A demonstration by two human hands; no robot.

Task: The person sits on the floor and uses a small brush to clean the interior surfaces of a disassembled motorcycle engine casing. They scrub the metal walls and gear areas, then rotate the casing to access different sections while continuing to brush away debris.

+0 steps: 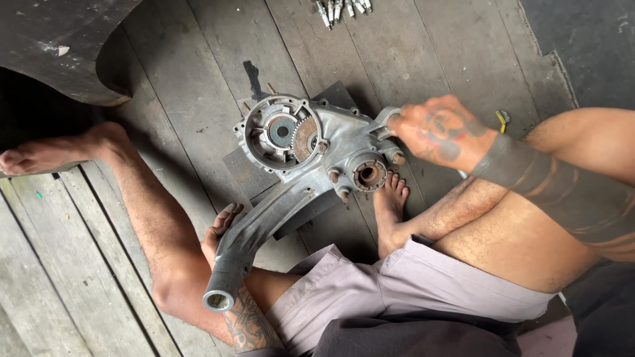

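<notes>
A grey metal engine casing (331, 142) lies on a dark mat on the wooden floor, between my legs. It has a round open housing with a gear at its left and a long tube arm (248, 241) that runs down toward me. My left hand (221, 231) rests under that tube arm and steadies it. My right hand (440, 132) is closed around a metal lug at the casing's right end; the hand is blurred.
Several spark plugs (340, 9) lie on the floor at the top. A dark rounded object (63, 46) fills the upper left. A small yellow item (503, 119) sits beside my right wrist. My bare feet rest left and right of the casing.
</notes>
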